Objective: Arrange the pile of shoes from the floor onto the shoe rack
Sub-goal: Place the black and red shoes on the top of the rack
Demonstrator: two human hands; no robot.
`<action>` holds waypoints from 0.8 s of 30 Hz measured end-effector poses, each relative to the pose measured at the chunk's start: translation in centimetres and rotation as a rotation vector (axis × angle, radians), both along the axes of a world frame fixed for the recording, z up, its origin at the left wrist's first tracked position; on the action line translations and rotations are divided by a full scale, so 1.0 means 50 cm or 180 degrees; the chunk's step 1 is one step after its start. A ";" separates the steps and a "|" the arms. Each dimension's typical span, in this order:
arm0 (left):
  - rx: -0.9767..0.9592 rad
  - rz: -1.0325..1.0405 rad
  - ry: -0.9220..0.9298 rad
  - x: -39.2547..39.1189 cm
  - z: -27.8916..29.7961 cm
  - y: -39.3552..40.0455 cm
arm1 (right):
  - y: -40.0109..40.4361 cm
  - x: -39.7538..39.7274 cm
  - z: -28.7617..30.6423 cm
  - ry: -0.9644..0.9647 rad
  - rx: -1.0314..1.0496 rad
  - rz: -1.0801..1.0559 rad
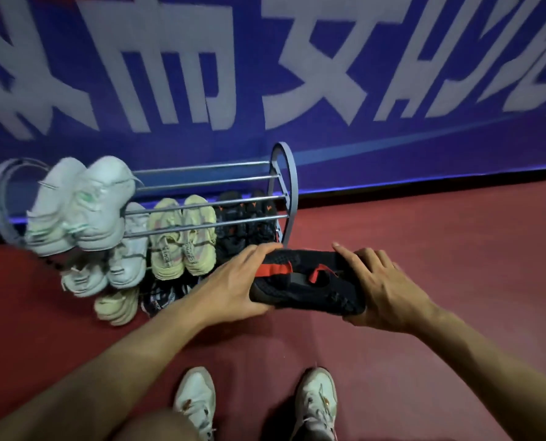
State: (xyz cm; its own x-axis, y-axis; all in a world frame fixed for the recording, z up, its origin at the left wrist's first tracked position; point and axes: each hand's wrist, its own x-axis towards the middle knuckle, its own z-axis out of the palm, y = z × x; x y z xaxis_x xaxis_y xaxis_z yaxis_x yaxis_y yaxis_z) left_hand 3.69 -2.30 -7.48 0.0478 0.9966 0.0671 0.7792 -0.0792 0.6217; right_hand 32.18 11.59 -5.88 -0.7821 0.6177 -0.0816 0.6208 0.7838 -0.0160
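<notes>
I hold a pair of black shoes with red trim [306, 281] sideways in front of the shoe rack [289, 192]. My left hand [233, 284] grips their left end and my right hand [379, 291] grips their right end. A white pair [80, 205] sits on the rack's top bars at the left. On the lower tier stand another white pair [128, 246], a cream pair [182, 237] and a black pair with orange marks [246, 224]. Below them I see a cream shoe [117, 305] and a black-and-white shoe [163, 296].
The grey metal rack stands against a blue banner [392, 148] with large white characters. The floor [456, 249] is dark red. My own feet in white sneakers [195, 402] are at the bottom of the view.
</notes>
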 end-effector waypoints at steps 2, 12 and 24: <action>0.0146 0.0211 0.0065 -0.035 0.060 -0.020 | -0.018 -0.030 0.057 0.0231 0.0028 -0.0107; 0.0552 0.1622 -0.0388 -0.177 0.198 -0.081 | -0.042 -0.311 0.176 0.0937 -0.0142 -0.1134; 0.0217 0.1867 -0.0055 -0.346 0.147 -0.057 | 0.050 -0.597 0.049 0.0506 -0.0396 -0.2029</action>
